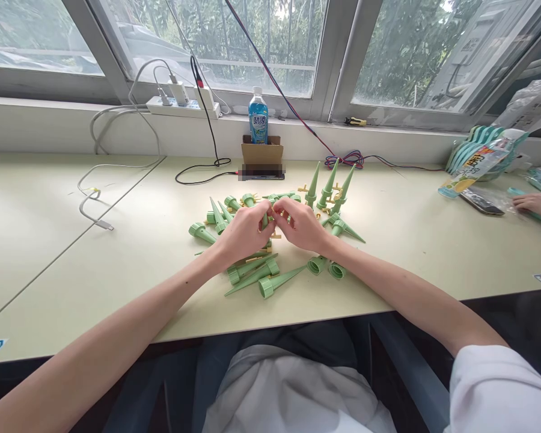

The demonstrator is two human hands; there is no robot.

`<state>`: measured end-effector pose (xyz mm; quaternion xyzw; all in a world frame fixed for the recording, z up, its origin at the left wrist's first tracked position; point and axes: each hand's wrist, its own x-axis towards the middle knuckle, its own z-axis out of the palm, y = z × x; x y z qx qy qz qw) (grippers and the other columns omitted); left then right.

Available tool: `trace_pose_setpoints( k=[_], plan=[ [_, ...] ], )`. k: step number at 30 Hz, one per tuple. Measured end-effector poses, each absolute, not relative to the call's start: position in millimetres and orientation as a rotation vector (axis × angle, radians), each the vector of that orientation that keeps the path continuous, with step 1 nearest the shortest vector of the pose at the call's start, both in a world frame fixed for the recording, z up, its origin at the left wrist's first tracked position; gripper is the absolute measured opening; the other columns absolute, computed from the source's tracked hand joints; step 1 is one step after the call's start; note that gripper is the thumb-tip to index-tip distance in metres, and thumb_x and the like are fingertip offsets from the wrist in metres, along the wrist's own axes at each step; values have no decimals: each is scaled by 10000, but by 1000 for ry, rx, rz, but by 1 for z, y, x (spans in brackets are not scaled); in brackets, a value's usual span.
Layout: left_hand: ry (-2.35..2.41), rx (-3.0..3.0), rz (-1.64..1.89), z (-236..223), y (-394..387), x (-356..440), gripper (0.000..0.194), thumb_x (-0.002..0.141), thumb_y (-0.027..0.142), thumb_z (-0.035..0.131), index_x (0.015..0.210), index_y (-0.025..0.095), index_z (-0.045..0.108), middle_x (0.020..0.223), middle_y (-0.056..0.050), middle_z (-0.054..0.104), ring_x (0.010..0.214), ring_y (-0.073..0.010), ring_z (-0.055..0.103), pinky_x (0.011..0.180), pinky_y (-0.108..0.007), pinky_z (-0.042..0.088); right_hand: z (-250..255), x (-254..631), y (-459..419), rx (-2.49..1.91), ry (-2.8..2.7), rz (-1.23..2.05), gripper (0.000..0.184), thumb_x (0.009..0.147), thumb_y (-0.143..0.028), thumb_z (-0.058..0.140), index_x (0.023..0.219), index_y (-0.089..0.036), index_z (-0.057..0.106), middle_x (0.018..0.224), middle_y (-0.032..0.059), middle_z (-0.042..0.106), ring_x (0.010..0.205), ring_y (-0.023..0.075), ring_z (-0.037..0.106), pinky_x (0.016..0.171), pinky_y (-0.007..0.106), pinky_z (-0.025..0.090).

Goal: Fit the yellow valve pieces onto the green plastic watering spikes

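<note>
Left hand (244, 230) grips a green spike (265, 221) above the table (415, 234), seemingly steadying it; right hand (301, 226) pinches beside it, its hold hidden. Loose spikes (277, 282) lie around; upright spikes (330, 183) rest on broad caps, probably for balance.

Blue bottle (258, 119): Chinese characters, apparently 劲凉. Tilted bottle (480, 165): orange lettering, too small to read.

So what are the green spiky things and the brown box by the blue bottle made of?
The green spiky things look like hard plastic, smooth with a soft shine, and their ribbed caps match in colour. The brown box is probably cardboard: it's dull, plain brown and thin-walled.
</note>
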<state>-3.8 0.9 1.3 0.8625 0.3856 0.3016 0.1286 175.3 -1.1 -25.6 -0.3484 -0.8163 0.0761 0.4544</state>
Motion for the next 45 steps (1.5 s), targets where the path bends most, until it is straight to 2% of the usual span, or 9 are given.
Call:
trace_pose_setpoints(
  k=[15,22,45],
  plan=[
    [1110,2522,887,0,2,-4,89,868,286,519,880,198,524,635,28,582,511,-115,522,546,-241,412,-25,175,-1,-870,-2022,179,69,968,-205,459,922,-199,511,853,25,603,678,120,522,617,250,422],
    [1121,2506,862,0,2,-4,116,874,309,510,903,198,531,732,5,645,513,-116,536,534,-249,413,-25,176,-1,-858,-2026,182,70,965,-199,454,921,-201,508,863,33,604,693,128,532,618,256,428],
    [1096,2488,878,0,1,-4,93,873,285,488,888,198,518,697,6,619,510,-118,532,524,-253,393,-25,175,-2,-852,-2012,211,75,957,-207,459,896,-204,503,830,23,589,680,125,521,633,263,442]
  ],
)
